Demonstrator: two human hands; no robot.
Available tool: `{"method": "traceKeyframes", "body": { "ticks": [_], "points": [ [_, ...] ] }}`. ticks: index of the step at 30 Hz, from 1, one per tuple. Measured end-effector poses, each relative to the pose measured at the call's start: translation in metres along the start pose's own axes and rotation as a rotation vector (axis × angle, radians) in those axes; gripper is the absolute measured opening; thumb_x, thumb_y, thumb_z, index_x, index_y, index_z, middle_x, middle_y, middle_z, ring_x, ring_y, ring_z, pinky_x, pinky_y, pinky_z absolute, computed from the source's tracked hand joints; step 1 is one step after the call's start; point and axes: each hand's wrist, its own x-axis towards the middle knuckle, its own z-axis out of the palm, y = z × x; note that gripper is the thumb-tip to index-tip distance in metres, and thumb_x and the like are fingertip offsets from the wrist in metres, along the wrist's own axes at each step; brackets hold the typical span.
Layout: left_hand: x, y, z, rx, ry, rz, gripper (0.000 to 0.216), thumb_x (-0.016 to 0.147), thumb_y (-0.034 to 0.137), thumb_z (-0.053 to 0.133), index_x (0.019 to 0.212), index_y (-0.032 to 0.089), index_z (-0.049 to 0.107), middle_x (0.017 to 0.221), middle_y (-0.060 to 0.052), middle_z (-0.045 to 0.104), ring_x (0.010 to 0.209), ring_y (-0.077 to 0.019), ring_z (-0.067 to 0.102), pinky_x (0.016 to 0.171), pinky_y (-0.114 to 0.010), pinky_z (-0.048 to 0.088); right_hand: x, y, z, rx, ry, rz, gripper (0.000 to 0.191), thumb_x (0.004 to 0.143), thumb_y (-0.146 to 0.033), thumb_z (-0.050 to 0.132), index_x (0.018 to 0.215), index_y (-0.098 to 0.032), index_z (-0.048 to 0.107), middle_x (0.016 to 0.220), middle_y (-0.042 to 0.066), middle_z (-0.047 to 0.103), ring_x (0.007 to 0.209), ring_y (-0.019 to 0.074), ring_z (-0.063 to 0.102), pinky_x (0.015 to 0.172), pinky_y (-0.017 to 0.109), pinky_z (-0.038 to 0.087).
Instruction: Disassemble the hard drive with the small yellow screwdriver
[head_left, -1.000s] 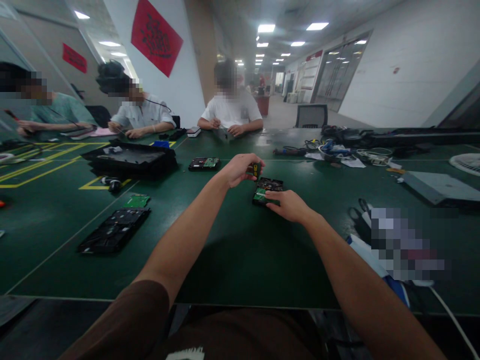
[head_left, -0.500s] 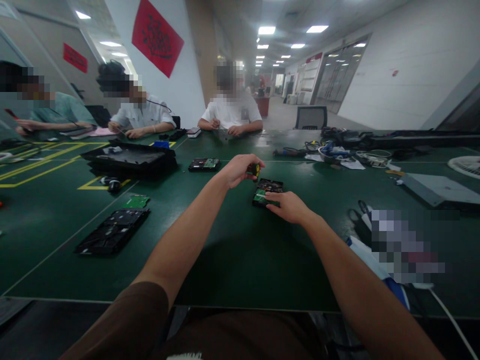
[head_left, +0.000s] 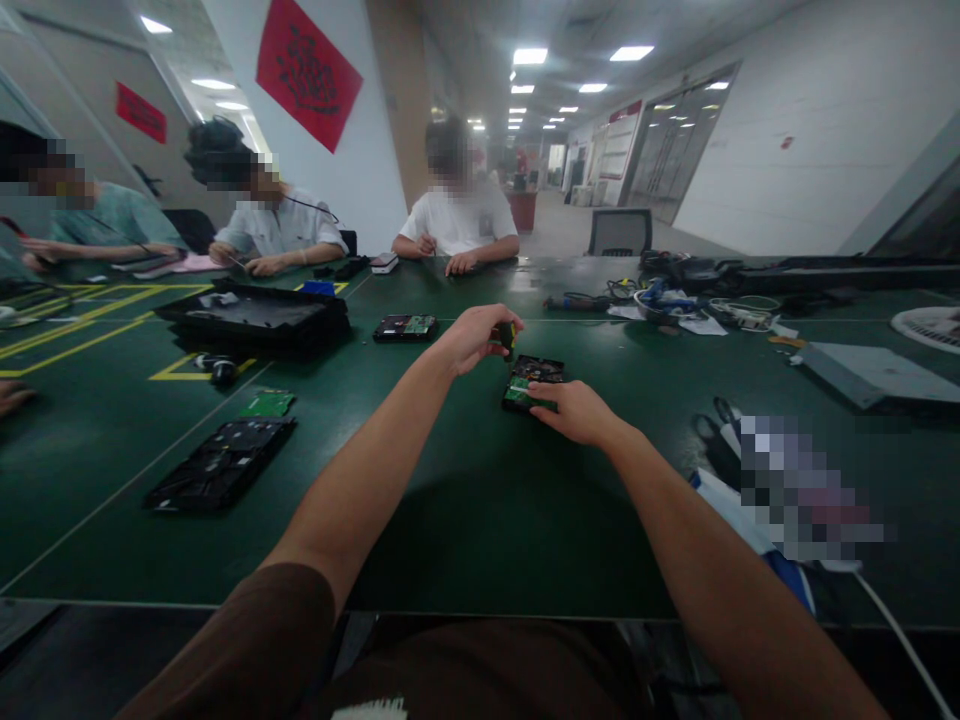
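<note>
My left hand (head_left: 478,338) is closed around the short black-and-yellow handle of a screwdriver (head_left: 509,337), held above the far-left edge of a hard drive (head_left: 541,368). The screwdriver's tip is too small to make out. The drive lies flat on the green table and has a green circuit board (head_left: 517,388) on its near side. From the right, my right hand (head_left: 579,410) grips the drive, with fingers over the board and the thumb at the near edge. Part of the drive is hidden under those fingers.
Left on the table (head_left: 450,550) are a black drive casing (head_left: 221,465), a loose green board (head_left: 268,403), a black tray (head_left: 255,315) and another hard drive (head_left: 405,327). Cables (head_left: 667,303) and a grey metal box (head_left: 874,375) lie right. Several people sit across.
The screwdriver's handle has turned slightly in my left hand and looks more upright. My right hand stays on the drive. Another person's hand has come in at the left edge.
</note>
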Motion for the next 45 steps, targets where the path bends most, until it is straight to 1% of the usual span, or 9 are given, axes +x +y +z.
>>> {"method": "traceKeyframes", "body": {
  "ticks": [3, 7, 11, 17, 24, 28, 34, 39, 45],
  "points": [
    [-0.0002, -0.0004, -0.0001, 0.003, 0.018, -0.012, 0.015, 0.085, 0.025, 0.062, 0.084, 0.014, 0.072, 0.084, -0.010, 0.069, 0.072, -0.0153, 0.062, 0.057, -0.023, 0.048, -0.0001, 0.0004, 0.0008, 0.008, 0.002, 0.015, 0.038, 0.097, -0.037, 0.067, 0.134, -0.035, 0.073, 0.141, -0.002, 0.069, 0.128, 0.0276, 0.068, 0.114, 0.043, 0.053],
    [-0.0002, -0.0022, 0.0016, -0.101, 0.008, -0.078, 0.014, 0.085, 0.027, 0.064, 0.091, 0.015, 0.067, 0.083, -0.010, 0.071, 0.074, -0.0180, 0.067, 0.057, -0.025, 0.050, -0.0002, 0.0023, 0.0023, 0.014, 0.010, 0.009, 0.038, 0.097, -0.038, 0.067, 0.135, -0.035, 0.073, 0.141, -0.001, 0.069, 0.127, 0.0279, 0.068, 0.113, 0.043, 0.054],
    [0.0019, -0.0041, 0.0020, -0.171, 0.002, -0.106, 0.012, 0.086, 0.026, 0.063, 0.089, 0.015, 0.064, 0.081, -0.009, 0.071, 0.074, -0.0183, 0.068, 0.063, -0.028, 0.056, 0.0003, 0.0035, 0.0029, 0.007, 0.003, 0.011, 0.038, 0.098, -0.039, 0.065, 0.135, -0.034, 0.072, 0.143, -0.002, 0.068, 0.128, 0.0280, 0.068, 0.113, 0.043, 0.054],
    [0.0034, -0.0047, -0.0011, -0.049, 0.055, -0.017, 0.019, 0.086, 0.028, 0.059, 0.082, 0.013, 0.071, 0.078, -0.008, 0.066, 0.067, -0.0150, 0.062, 0.052, -0.023, 0.047, 0.0000, -0.0011, 0.0001, 0.003, -0.006, 0.042, 0.038, 0.097, -0.038, 0.066, 0.135, -0.034, 0.073, 0.143, -0.001, 0.069, 0.129, 0.0276, 0.067, 0.114, 0.043, 0.053],
    [0.0032, -0.0063, 0.0017, -0.099, 0.027, -0.057, 0.018, 0.084, 0.029, 0.061, 0.092, 0.015, 0.067, 0.082, -0.009, 0.072, 0.073, -0.0188, 0.068, 0.058, -0.026, 0.052, -0.0006, -0.0042, -0.0015, -0.011, -0.011, 0.040, 0.038, 0.099, -0.039, 0.065, 0.135, -0.032, 0.072, 0.144, 0.000, 0.068, 0.131, 0.0269, 0.066, 0.115, 0.042, 0.051],
    [0.0031, -0.0057, 0.0035, -0.114, 0.036, -0.051, 0.015, 0.085, 0.027, 0.059, 0.089, 0.014, 0.065, 0.080, -0.010, 0.071, 0.073, -0.0196, 0.068, 0.062, -0.030, 0.057, -0.0007, -0.0034, -0.0008, -0.014, -0.011, 0.044, 0.038, 0.098, -0.039, 0.067, 0.136, -0.033, 0.072, 0.142, 0.001, 0.069, 0.130, 0.0274, 0.067, 0.115, 0.042, 0.051],
    [0.0016, -0.0026, 0.0032, -0.076, 0.076, -0.054, 0.018, 0.087, 0.026, 0.057, 0.084, 0.013, 0.069, 0.078, -0.009, 0.068, 0.071, -0.0175, 0.064, 0.061, -0.028, 0.057, -0.0011, -0.0028, 0.0005, -0.007, -0.009, 0.056, 0.038, 0.098, -0.038, 0.067, 0.136, -0.033, 0.072, 0.142, 0.001, 0.069, 0.130, 0.0279, 0.067, 0.115, 0.043, 0.051],
    [0.0034, -0.0058, 0.0040, -0.087, 0.066, -0.048, 0.012, 0.085, 0.025, 0.065, 0.082, 0.014, 0.069, 0.079, -0.008, 0.065, 0.071, -0.0160, 0.061, 0.064, -0.029, 0.058, -0.0006, -0.0029, 0.0009, 0.006, -0.016, 0.060, 0.040, 0.097, -0.039, 0.068, 0.137, -0.033, 0.072, 0.144, 0.002, 0.068, 0.131, 0.0282, 0.066, 0.116, 0.044, 0.051],
    [0.0050, -0.0077, 0.0028, -0.009, 0.129, 0.014, 0.007, 0.080, 0.021, 0.070, 0.077, 0.014, 0.071, 0.078, -0.005, 0.058, 0.071, -0.0139, 0.054, 0.059, -0.027, 0.054, -0.0005, -0.0023, 0.0008, 0.004, -0.014, 0.059, 0.039, 0.098, -0.039, 0.067, 0.137, -0.033, 0.072, 0.144, 0.001, 0.068, 0.131, 0.0271, 0.066, 0.116, 0.043, 0.051]
  ]
}}
